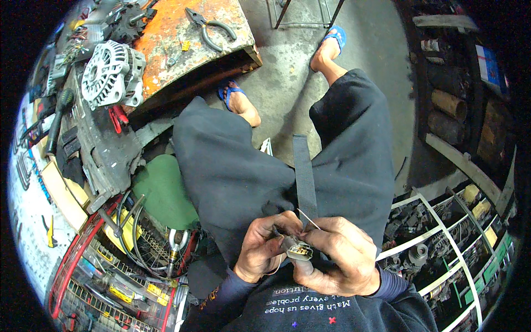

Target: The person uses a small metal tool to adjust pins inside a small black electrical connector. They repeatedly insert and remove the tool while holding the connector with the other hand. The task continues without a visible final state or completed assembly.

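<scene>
Close to my body, above my lap, my left hand (265,246) is closed round a small grey electrical connector (299,254). Its open end faces me and shows several brass-coloured metal contacts inside. My right hand (340,257) is closed beside it, pinching a thin, straight metal rod (308,218) that slants up over the connector; its far end is bare, and the rest is hidden by the fingers. The right thumb lies against the connector's near side. A thin pale wire (276,268) runs below the left hand.
An orange, worn bench (185,33) at the upper left carries dark-handled pliers (210,29) and, at its edge, a silver alternator (113,74). A green round seat (164,191) stands left of my knee. Wire racks of tools (124,276) and metal parts (420,254) flank me.
</scene>
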Tool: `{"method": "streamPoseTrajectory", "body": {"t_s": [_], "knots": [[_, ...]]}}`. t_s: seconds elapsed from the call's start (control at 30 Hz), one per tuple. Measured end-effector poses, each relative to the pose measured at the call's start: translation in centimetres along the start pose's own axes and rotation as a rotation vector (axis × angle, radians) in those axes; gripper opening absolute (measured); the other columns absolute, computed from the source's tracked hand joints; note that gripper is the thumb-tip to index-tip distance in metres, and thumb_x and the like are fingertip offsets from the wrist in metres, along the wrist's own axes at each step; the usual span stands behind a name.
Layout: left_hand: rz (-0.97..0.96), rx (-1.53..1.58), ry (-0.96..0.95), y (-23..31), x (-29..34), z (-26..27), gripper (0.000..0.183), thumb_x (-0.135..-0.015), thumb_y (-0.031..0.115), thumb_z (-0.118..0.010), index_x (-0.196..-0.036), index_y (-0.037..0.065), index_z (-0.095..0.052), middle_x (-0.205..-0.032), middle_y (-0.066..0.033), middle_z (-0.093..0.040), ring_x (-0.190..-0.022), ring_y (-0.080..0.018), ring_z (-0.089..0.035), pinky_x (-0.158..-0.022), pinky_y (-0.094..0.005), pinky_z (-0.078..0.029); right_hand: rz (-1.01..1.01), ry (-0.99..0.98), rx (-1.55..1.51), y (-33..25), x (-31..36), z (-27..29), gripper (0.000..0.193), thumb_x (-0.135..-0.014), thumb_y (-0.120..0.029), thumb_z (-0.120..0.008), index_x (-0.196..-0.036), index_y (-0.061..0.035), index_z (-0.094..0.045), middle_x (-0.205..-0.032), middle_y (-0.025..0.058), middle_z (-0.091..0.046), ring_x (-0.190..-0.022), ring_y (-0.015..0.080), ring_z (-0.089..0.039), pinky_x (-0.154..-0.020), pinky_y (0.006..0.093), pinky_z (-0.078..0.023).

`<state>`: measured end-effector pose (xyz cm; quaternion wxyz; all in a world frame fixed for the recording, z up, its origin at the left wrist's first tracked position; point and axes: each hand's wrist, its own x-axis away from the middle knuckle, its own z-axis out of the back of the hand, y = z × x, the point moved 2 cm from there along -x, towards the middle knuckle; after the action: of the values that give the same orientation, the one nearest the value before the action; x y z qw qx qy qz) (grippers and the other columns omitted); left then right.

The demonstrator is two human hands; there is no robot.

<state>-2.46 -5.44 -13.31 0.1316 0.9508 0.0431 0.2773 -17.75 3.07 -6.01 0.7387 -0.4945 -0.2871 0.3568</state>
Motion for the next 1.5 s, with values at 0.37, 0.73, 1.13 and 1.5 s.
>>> {"method": "streamPoseTrajectory", "body": {"t_s": [0.37,0.73,1.13,1.5], "knots": [[-0.04,-0.054,0.007,0.2,0.0,-0.3,0.036,-0.099,0.027,-0.074,-0.109,-0.007,-0.065,-0.108,-0.0107,-0.059,-0.1,-0.0156,-0.059,-0.087,-0.0281,-0.047,0.003,-0.002,-0.005,0.2,0.3,-0.1,0.036,-0.073,-0.008,-0.087,-0.102,0.0028,-0.069,-0.093,0.0179,-0.071,-0.077,0.0318,-0.072,-0.067,0.037,-0.059],[-0.029,-0.64,0.327,3.2,1.6,-4.3,0.017,-0.096,0.004,-0.074,-0.108,-0.008,-0.073,-0.095,-0.0067,-0.074,-0.084,-0.0101,-0.067,-0.074,-0.0252,-0.053,-0.702,-0.057,-1.122,5.2,3.5,-0.5,0.03,-0.092,-0.009,-0.075,-0.116,0.0053,-0.065,-0.102,0.0126,-0.072,-0.087,0.0174,-0.07,-0.076,0.0315,-0.058],[-0.156,-0.845,0.303,4.1,3.3,-6.3,0.029,-0.097,-0.006,-0.066,-0.125,-0.01,-0.067,-0.098,-0.0137,-0.074,-0.086,-0.013,-0.069,-0.076,-0.0245,-0.054,-0.757,-0.012,-1.652,6.5,6.9,-4.1,0.042,-0.105,-0.025,-0.062,-0.13,0.009,-0.058,-0.116,0.0247,-0.069,-0.087,0.0288,-0.073,-0.075,0.0392,-0.063],[-0.283,-0.859,0.391,3.6,4.2,-7.2,0.024,-0.09,-0.008,-0.07,-0.114,-0.005,-0.069,-0.081,-0.0091,-0.077,-0.072,-0.0067,-0.07,-0.064,-0.0229,-0.055,-0.718,-0.092,-1.697,6.4,8.1,-4.4,0.042,-0.104,-0.023,-0.064,-0.129,0.0101,-0.06,-0.12,0.0261,-0.07,-0.085,0.0311,-0.073,-0.074,0.0393,-0.062]]}}
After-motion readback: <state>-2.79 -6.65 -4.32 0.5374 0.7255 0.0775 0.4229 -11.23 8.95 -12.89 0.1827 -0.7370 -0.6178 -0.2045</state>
